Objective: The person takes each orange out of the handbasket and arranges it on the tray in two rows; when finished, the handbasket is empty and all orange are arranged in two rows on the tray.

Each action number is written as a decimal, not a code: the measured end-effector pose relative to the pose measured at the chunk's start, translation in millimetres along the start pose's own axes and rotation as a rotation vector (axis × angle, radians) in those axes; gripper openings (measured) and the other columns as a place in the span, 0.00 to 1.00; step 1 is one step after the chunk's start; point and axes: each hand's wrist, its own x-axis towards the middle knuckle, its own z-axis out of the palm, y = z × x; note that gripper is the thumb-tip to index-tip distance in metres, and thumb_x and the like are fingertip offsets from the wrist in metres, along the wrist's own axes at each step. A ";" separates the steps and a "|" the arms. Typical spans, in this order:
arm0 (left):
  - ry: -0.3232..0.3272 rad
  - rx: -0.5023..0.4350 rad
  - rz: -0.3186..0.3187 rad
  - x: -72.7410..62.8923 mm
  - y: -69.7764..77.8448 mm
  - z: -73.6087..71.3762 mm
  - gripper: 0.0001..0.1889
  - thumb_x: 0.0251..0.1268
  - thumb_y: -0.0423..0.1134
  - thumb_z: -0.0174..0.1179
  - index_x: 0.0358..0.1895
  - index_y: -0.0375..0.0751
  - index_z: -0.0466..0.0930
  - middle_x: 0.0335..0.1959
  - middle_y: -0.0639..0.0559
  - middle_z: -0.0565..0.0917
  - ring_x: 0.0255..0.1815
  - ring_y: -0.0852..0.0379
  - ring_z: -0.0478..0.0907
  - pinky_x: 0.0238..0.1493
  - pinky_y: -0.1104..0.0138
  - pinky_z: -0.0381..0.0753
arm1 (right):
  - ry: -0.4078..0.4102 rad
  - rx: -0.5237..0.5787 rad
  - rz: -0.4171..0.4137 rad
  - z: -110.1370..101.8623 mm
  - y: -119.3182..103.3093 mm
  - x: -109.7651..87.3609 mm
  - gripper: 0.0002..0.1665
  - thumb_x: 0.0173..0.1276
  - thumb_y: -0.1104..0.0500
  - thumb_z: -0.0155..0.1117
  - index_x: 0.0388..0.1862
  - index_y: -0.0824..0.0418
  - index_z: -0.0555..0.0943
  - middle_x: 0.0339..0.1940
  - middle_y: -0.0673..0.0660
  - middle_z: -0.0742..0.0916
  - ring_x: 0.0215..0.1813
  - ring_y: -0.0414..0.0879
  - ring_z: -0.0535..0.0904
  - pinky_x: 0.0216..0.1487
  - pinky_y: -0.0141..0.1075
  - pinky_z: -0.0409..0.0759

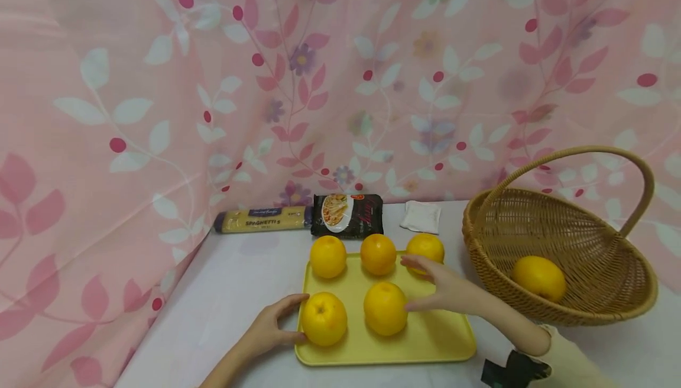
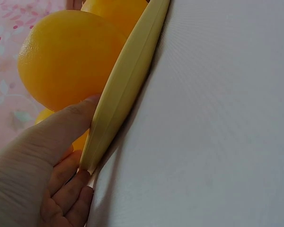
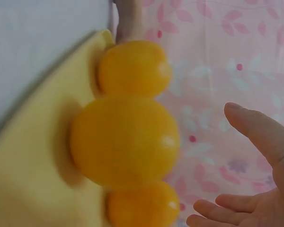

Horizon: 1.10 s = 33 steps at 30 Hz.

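A yellow tray (image 1: 351,349) carries oranges in two rows. My left hand (image 1: 272,326) is at its left edge, thumb and fingers spread beside the front-left orange (image 1: 324,319). In the left wrist view, the thumb (image 2: 68,118) lies against the tray rim close to an orange (image 2: 71,59), fingers past the tray's end. Over the tray's right part, my right hand (image 1: 449,287) is spread and holds nothing, its thumb close to the front-middle orange (image 1: 385,310). Its fingertips overlap the back-right orange (image 1: 427,247) in the head view; contact is unclear. The right wrist view shows it apart from the oranges (image 3: 125,142).
A wicker basket (image 1: 590,216) with a tall handle stands at the right, one orange (image 1: 539,278) inside. Behind the tray lie a spaghetti pack (image 1: 266,220), a black food packet (image 1: 367,216) and a small white packet (image 1: 421,216). A floral curtain (image 1: 340,80) hangs behind.
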 end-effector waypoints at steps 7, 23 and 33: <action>0.008 0.013 0.007 -1.2 -0.3 -0.7 0.37 0.42 0.47 0.70 0.60 0.44 0.67 0.60 0.49 0.69 0.61 0.49 0.63 0.61 0.54 0.59 | 0.081 -0.069 -0.044 -34.1 -14.0 -15.4 0.43 0.55 0.54 0.68 0.63 0.70 0.59 0.62 0.66 0.67 0.62 0.60 0.60 0.58 0.56 0.63; 0.017 0.011 0.016 -0.7 -0.5 0.8 0.37 0.42 0.46 0.70 0.60 0.44 0.68 0.59 0.49 0.70 0.60 0.49 0.64 0.61 0.52 0.59 | 0.213 0.028 -0.152 -102.7 -25.6 -50.9 0.34 0.60 0.73 0.57 0.64 0.69 0.58 0.61 0.56 0.70 0.58 0.33 0.65 0.52 0.22 0.69; 0.018 0.010 0.008 0.3 -1.3 0.4 0.36 0.43 0.46 0.70 0.60 0.44 0.68 0.59 0.51 0.70 0.60 0.51 0.65 0.61 0.54 0.59 | 0.213 0.077 -0.177 -147.3 -13.7 -56.6 0.22 0.62 0.77 0.49 0.57 0.71 0.66 0.50 0.56 0.79 0.50 0.43 0.75 0.45 0.28 0.77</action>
